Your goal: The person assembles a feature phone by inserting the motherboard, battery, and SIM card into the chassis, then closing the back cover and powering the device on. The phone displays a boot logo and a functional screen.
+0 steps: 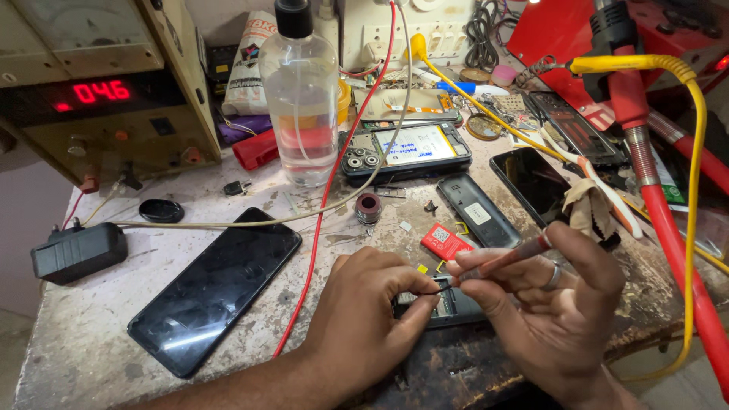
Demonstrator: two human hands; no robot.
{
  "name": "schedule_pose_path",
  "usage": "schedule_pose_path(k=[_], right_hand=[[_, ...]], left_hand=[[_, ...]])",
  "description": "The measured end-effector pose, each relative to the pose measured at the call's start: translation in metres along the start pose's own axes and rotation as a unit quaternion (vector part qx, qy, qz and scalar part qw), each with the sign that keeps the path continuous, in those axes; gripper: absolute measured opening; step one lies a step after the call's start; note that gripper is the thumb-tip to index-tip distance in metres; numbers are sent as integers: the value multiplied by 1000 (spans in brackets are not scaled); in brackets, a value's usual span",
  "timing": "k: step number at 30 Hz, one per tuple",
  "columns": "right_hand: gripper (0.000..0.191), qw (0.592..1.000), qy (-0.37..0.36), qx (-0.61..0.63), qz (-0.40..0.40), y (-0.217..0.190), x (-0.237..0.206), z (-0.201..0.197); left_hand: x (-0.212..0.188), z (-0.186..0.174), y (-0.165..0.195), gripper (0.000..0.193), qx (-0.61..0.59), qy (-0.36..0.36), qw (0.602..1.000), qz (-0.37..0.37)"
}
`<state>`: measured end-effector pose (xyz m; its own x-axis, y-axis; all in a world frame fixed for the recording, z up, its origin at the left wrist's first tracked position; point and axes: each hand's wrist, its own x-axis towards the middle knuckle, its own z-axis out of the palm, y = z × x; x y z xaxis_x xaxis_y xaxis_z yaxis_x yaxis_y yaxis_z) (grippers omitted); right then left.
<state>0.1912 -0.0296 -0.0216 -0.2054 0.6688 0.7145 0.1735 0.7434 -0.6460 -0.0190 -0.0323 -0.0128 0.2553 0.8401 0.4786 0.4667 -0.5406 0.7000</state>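
Note:
My left hand (363,311) rests on the worn bench near its front edge and pinches a small dark phone body (448,310) lying under my fingers. My right hand (558,307), with a ring on one finger, grips a red-handled pointed tool (501,260) like a pen, its tip touching the small phone body between my two thumbs. A small red battery (445,241) lies just beyond the hands.
A large black smartphone (216,288) lies to the left. A clear bottle (302,95), an opened phone (406,149), a power supply with red digits (99,91), a black adapter (78,251), a red wire (332,175) and a red hot-air hose (668,220) crowd the bench.

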Motion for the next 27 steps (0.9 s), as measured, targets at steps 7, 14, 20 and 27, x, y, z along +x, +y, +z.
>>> schedule_pose_path(k=[7,14,20,27], right_hand=[[81,1000,-11,-7,21,-7,-8,-11],[78,998,-48,20,29,-6,-10,-17],[78,998,-65,10,26,0,-12,-18],[76,994,-101,24,43,7,-11,-23]], left_hand=[[-4,-4,2,12,-2,-51,995,85],[-6,-2,2,20,20,-66,990,123],[-5,-2,3,20,11,-81,991,107],[-4,-3,0,20,-1,-83,990,118]])
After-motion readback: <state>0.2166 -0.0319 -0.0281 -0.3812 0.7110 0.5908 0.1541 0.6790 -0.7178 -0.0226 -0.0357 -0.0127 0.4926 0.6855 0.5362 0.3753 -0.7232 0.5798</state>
